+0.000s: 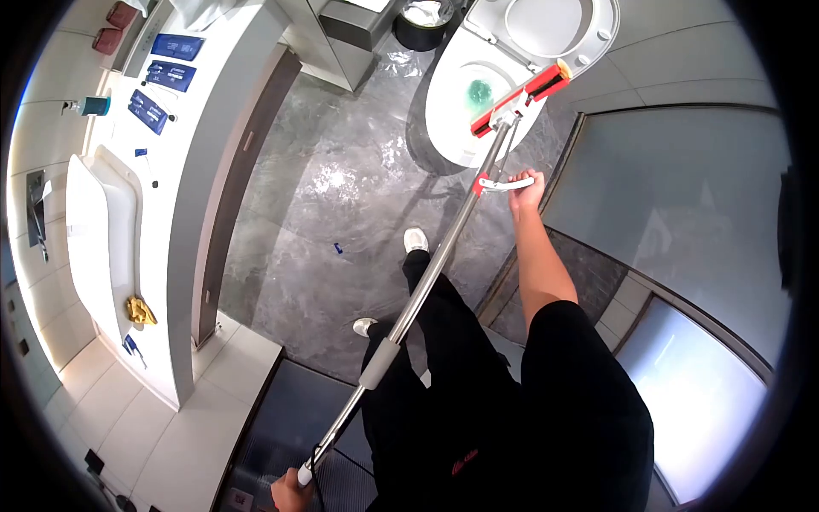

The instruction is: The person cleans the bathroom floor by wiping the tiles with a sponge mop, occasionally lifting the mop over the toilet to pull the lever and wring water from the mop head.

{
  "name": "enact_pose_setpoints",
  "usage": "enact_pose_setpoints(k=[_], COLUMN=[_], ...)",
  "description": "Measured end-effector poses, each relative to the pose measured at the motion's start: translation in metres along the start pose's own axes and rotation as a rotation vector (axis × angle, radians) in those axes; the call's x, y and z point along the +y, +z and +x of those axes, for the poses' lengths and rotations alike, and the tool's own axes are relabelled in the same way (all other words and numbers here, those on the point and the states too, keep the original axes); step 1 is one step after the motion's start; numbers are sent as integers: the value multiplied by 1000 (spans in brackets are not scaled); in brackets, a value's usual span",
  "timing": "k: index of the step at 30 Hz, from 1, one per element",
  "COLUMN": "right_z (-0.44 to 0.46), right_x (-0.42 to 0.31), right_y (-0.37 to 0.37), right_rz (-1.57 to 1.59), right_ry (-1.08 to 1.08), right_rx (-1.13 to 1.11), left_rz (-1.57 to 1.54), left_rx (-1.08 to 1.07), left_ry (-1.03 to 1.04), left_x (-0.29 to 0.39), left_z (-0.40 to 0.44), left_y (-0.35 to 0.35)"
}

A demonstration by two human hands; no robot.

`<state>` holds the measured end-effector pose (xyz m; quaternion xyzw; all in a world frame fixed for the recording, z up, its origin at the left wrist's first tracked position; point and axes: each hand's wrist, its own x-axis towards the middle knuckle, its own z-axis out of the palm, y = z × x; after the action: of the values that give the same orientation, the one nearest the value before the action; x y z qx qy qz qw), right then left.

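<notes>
A sponge mop (424,288) with a long metal pole runs diagonally across the head view. My left hand (291,492) is closed around the pole's lower end, with a dark cord hanging beside it. My right hand (527,193) grips the mop's white squeeze lever, fingers wrapped round its end. The red and white mop head (522,98) is held over the toilet bowl (441,111), which contains green-blue liquid. Whether the head touches the bowl's rim I cannot tell.
Left of me, a white counter (198,111) carries several blue packets and a sink (125,230) with a yellow cloth (141,311). A small blue scrap (338,248) lies on the shiny grey floor (299,205). A black bin (421,34) stands beside the toilet; glass panels (674,188) are on the right.
</notes>
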<state>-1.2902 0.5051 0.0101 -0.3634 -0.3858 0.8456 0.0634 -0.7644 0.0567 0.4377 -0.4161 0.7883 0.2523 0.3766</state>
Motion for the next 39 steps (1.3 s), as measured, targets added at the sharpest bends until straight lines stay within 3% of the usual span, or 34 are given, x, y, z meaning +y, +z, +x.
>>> enact_pose_setpoints(k=[2,5,9,13,18,20,22,24,28,31,32,34,36,37,38,39], right_z=[-18,-42,-83,-118,-122,-101,-75,-51,-20,9,12,24,29,29,27,20], right_x=[1,0,1,12,-6,-17,-33,-43,-48,-46,-48,-44,-36,-42,-35,-37], right_y=[-10,-23,-14,-7,-1,-19,-16,-12,19,42,57,61,50,45,41,43], right_rz=[41,121,201,181,142,122,90,-38,46,64,-28,-68,-11,-49,6,27], right_ry=[17,60,72,141,115,70,43,-86,-49,-15,-6,81,10,126,77,69], right_rx=[-9,-52,121,-34,-11,-84,41,-14,-52,-97,-321,-314,-243,-372,-276,-270], left_rz=[-11,305,84,232,244,273,227,229,216,258,246,225,297,319,339,384], left_rx=[28,116,-31,113,150,153,146,166,183,173,169,166,107,65,29,199], left_ry=[11,166,-113,309,384,422,405,432,423,388,393,401,310,266,224,377], left_x=[1,-1,-1,-7,-5,-8,6,-7,11,-23,-26,-24,-21,-9,-2,-19], left_z=[-2,1,11,31,28,26,22,18,11,11,7,3,-7,-8,-5,1], left_y=[2,0,-2,33,22,10,-11,-15,-30,-28,-32,-41,-47,-54,-58,-46])
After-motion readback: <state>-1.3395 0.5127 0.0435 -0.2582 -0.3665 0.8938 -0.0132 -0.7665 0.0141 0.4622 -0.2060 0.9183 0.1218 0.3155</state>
